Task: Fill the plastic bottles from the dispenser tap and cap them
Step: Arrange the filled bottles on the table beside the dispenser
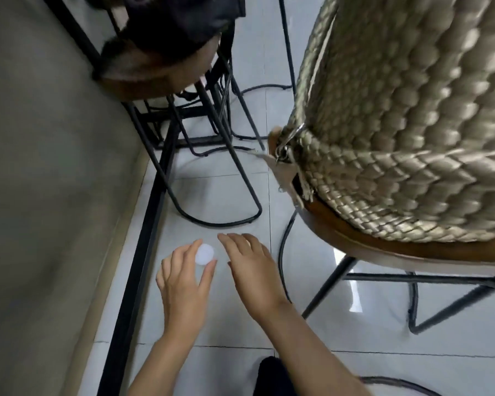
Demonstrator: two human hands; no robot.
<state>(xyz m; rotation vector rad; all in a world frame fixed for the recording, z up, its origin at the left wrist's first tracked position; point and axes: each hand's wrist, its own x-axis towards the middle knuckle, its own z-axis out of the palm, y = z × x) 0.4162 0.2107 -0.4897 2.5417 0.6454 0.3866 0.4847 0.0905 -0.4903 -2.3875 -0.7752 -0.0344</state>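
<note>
The person reaches down toward the tiled floor (226, 192) with both arms. The left hand (183, 284) pinches a round white bottle cap (204, 254) between thumb and fingertips; whether the cap touches the tiles cannot be told. The right hand (253, 271) is released, fingers relaxed and nearly straight, palm down just beside the cap, holding nothing. To the right, a woven bag (412, 124) sits on a brown chair seat (369, 247) with black legs; a second chair (155, 78) stands farther back.

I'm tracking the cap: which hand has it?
The left hand pinches the white cap between thumb and finger; the right hand beside it holds nothing, fingers straight.
</note>
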